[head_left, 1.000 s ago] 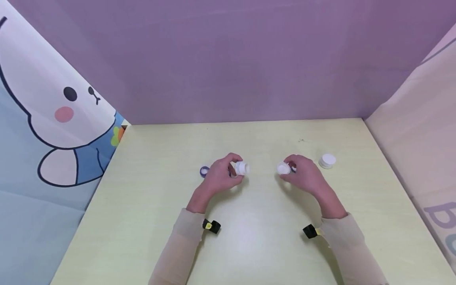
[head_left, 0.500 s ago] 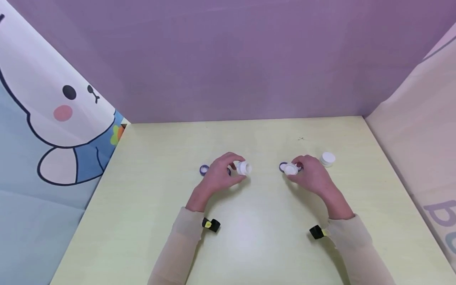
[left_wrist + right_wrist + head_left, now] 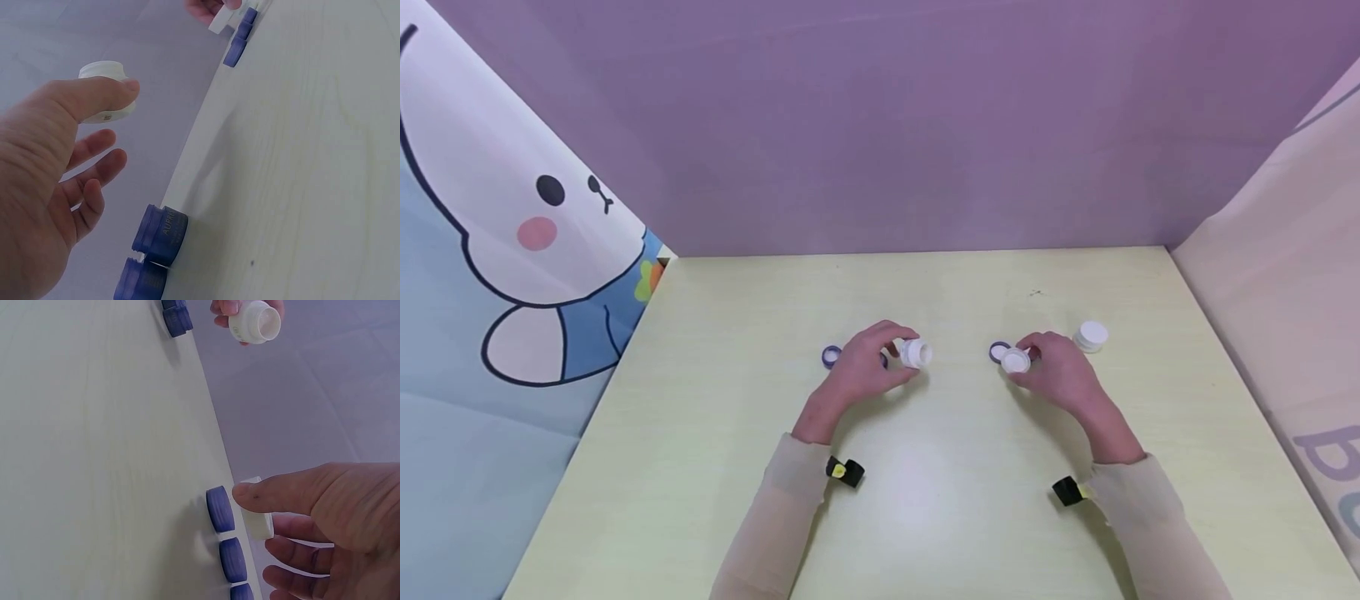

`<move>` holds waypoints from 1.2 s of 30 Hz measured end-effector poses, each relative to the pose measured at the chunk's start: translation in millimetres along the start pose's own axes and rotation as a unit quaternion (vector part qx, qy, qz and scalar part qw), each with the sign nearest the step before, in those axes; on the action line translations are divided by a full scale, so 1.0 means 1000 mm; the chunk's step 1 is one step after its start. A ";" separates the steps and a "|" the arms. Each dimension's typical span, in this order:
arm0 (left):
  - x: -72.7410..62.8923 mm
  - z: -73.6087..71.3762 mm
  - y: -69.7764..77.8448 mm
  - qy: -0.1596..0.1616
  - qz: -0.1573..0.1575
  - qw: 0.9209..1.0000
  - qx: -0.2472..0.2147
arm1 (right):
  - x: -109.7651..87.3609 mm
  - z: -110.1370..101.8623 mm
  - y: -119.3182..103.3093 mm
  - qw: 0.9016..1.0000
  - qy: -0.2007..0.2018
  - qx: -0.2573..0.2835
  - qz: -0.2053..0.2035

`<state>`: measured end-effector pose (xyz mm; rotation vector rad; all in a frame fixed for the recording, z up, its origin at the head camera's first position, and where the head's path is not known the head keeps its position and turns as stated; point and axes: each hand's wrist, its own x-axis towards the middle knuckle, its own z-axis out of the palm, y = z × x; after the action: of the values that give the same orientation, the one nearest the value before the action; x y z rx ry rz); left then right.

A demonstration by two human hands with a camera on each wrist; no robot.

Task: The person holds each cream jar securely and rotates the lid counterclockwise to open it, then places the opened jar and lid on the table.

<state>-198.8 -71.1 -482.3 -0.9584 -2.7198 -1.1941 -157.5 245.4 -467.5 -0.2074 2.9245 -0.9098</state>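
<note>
My left hand (image 3: 871, 363) pinches a small white jar (image 3: 916, 354) between thumb and fingers, tilted so its uncovered mouth faces right. It is held above the table. Below that hand stand blue jars without lids (image 3: 164, 236), lettering on their sides. My right hand (image 3: 1058, 371) pinches a white lid (image 3: 1016, 361) by its edges, inner side showing in the head view. The right wrist view has blue lids (image 3: 220, 509) in a row on the table beside the white lid. White jar and white lid are well apart. Fingers partly cover the blue jars and lids in the head view.
Behind my right hand a white round container (image 3: 1091, 336), seemingly lidded, stands on the pale wooden table (image 3: 917, 508). A purple backdrop (image 3: 895, 125) rises at the table's far edge. Printed cloths hang at left and right.
My right hand has moved slightly right with the white lid, uncovering a blue lid on the table. The left hand has shifted a little right with the white jar.
</note>
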 end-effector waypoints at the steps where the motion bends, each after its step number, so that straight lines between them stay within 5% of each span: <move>1: 0.000 0.000 0.000 -0.002 0.000 1.000 0.002 | 0.000 0.000 0.001 1.000 -0.002 0.000 0.000; 36: 0.000 -0.003 -0.001 -0.009 -0.009 1.000 0.008 | 0.000 0.005 0.014 0.999 -0.025 0.002 0.024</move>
<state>-200.1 -72.9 -480.7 -0.9482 -2.7539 -1.1708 -158.8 254.0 -479.7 -0.1569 2.8679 -0.8893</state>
